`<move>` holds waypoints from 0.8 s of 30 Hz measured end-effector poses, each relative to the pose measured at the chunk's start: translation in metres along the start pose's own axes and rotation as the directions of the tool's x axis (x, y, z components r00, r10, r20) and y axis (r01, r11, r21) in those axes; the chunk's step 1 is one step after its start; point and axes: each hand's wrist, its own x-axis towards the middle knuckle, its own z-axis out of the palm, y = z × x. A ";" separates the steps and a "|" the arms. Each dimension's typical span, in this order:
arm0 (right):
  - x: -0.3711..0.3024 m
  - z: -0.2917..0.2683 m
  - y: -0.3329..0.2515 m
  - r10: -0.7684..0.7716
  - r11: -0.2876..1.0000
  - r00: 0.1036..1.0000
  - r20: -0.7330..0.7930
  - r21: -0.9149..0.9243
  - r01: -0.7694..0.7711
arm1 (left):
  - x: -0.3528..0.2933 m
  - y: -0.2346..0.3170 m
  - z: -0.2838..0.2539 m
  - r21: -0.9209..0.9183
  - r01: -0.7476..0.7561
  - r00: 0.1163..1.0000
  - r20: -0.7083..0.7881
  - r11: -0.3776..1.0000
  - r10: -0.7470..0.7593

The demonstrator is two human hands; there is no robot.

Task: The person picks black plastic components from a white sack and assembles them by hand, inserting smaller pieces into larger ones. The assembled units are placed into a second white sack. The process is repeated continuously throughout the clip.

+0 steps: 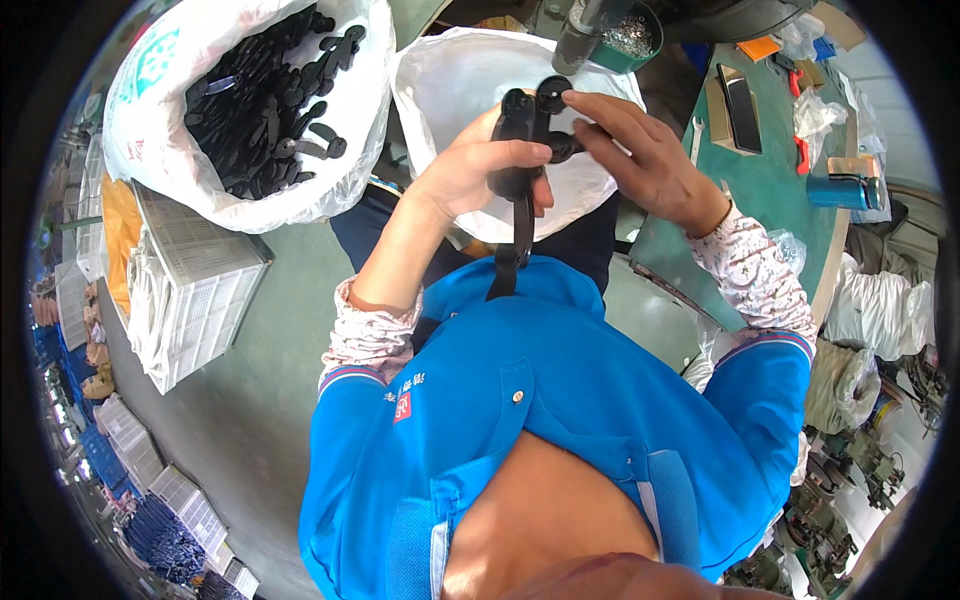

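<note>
My left hand (pixel 478 168) is closed around several long black pieces with rounded ends (pixel 516 128), its thumb lying across them. One black piece (pixel 523 232) hangs down below that hand. On the right side of the bunch, two black round ends (pixel 554 94) stick out. My right hand (pixel 650 158) has its fingers stretched out and slightly apart, the fingertips at the edge of these round ends; its thumb is hidden. Beneath both hands is a container lined with a white bag (pixel 430 85). To its left, a white plastic bag (pixel 350 185) holds a heap of similar black pieces (pixel 260 125).
A green worktable (pixel 700 240) at right carries a wrench (pixel 697 138), a blue bottle (pixel 838 191) and a cardboard box with a black flat object (pixel 737 108). A green tub of small metal parts (pixel 632 42) stands at the back. White crates (pixel 205 290) stand at left.
</note>
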 end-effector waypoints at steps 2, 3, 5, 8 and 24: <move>-0.009 -0.002 -0.007 0.286 0.945 0.958 0.009 0.162 -0.283 | 0.001 -0.002 -0.002 0.135 -0.077 0.994 -0.066 0.988 0.086; -0.012 -0.002 -0.009 0.419 0.879 0.907 0.031 0.238 -0.414 | 0.003 -0.002 -0.003 0.203 -0.111 0.987 -0.094 0.973 0.132; -0.007 -0.004 -0.006 0.574 0.727 0.819 0.021 0.447 -0.521 | 0.005 0.001 0.000 0.349 -0.100 0.992 -0.040 0.932 0.121; 0.003 -0.007 -0.009 0.698 0.321 0.652 0.296 0.685 -0.654 | 0.008 -0.002 0.012 0.431 -0.091 0.996 0.031 0.898 0.085; 0.085 -0.052 0.085 0.855 -0.016 0.416 0.310 0.818 -0.575 | 0.018 -0.007 -0.014 -0.007 -0.282 0.926 -0.263 0.959 0.270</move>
